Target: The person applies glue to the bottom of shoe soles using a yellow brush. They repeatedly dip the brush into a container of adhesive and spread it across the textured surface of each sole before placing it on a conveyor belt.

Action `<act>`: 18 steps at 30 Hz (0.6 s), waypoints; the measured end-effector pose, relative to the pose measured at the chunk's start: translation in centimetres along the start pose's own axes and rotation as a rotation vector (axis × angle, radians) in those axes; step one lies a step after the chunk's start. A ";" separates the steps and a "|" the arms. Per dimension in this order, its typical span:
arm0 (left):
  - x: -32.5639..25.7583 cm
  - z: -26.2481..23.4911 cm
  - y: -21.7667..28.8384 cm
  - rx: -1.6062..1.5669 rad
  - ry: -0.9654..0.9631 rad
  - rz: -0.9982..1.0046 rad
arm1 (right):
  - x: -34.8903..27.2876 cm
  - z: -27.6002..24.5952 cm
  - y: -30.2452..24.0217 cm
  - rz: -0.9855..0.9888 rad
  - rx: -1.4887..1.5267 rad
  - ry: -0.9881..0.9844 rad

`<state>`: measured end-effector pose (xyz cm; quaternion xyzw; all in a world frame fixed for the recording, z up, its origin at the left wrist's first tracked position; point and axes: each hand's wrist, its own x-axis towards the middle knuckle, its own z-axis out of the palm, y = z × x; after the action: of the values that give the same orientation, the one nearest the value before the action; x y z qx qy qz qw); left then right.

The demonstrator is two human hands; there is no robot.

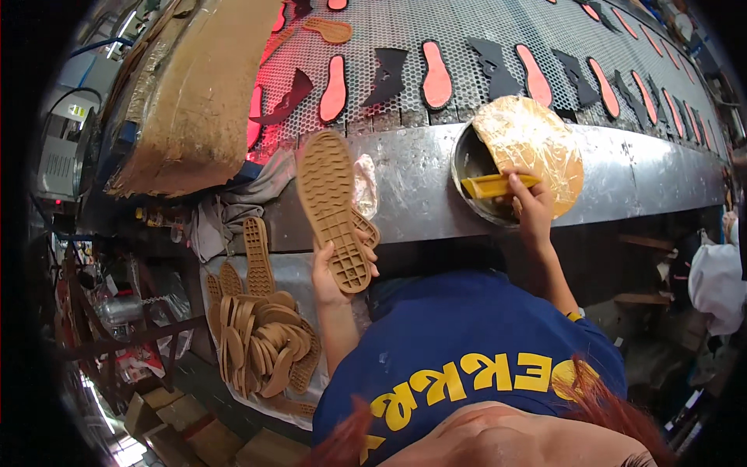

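My left hand [333,274] grips a tan rubber shoe sole [333,206] by its heel end, tread side up, over the steel edge of a conveyor [412,183]. My right hand [531,204] holds a yellow brush handle [492,185] whose tip dips into a round metal pot [471,159]. A lid wrapped in crinkled plastic film [537,140] leans over the pot's right side. A second sole [364,227] lies partly under the held one.
A mesh conveyor belt [459,31] carries pink insoles [436,75] and dark upper pieces [387,75] across the top. A heap of tan soles [261,342] lies at the lower left. Cardboard [198,93] covers the left end. Boxes sit on the floor.
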<state>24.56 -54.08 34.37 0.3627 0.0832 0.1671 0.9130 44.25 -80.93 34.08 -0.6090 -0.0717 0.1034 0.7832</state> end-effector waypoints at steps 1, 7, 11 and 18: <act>0.4 0.7 -0.5 0.067 -0.023 0.002 | 0.4 0.4 -0.4 -0.036 0.086 0.004; 1.0 2.9 -4.6 0.129 -0.118 -0.094 | 0.5 2.8 -1.9 -0.333 0.363 0.024; 1.0 4.8 -5.4 0.172 -0.154 -0.137 | -0.4 3.9 -4.1 -0.887 -0.315 -0.037; 0.6 6.3 -6.0 0.166 -0.216 -0.146 | -0.1 5.9 -4.7 -1.059 -0.493 -0.095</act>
<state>28.30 -61.96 34.79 0.4458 0.0240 0.0529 0.8933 43.11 -76.53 40.10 -0.6491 -0.4231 -0.2946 0.5593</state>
